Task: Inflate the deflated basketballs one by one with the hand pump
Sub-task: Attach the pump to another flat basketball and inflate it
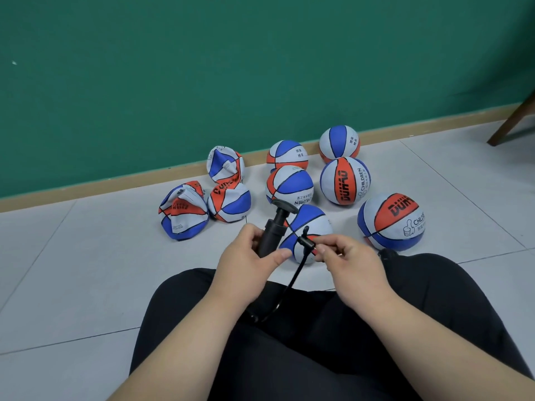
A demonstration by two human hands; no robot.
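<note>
Pump [270, 231] gripped in left hand [246, 256]; right hand [347, 263] pinches its hose [295, 273].

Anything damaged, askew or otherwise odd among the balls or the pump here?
Nothing looks damaged. Three basketballs on the left are crumpled and caved in, but they are simply deflated. The rest look round. The left hand holds the pump; the right hand pinches its hose end.

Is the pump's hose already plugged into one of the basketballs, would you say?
No, the right hand holds the free end of the hose in the air, while the left hand holds the pump.
</note>
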